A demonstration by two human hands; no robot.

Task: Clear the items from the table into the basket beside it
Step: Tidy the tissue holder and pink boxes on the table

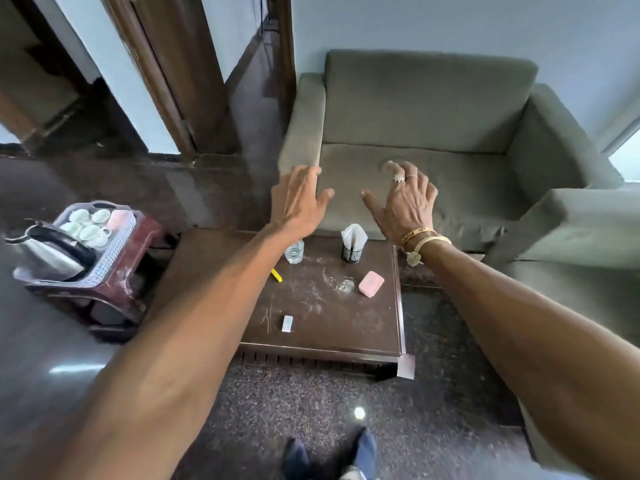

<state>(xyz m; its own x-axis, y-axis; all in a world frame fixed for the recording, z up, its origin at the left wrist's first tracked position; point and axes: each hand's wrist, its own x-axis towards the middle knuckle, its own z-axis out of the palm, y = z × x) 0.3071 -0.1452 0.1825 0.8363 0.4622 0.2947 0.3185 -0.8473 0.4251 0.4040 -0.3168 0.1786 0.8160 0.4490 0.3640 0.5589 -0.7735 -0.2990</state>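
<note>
Risk: a careless reach could tip the glass tumbler (294, 251) or napkin holder (353, 244) at the far edge of the table (329, 327), since left hand (298, 199) and right hand (405, 202) hover wide-spread and empty just beyond them, with the already crowded basket (110, 258) well to the left.

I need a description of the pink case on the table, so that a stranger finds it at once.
Find the low dark table before the grey sofa. Near its right edge, beside a clear glass, lies the pink case. It alone on the table is pink, flat and round-cornered.
</note>
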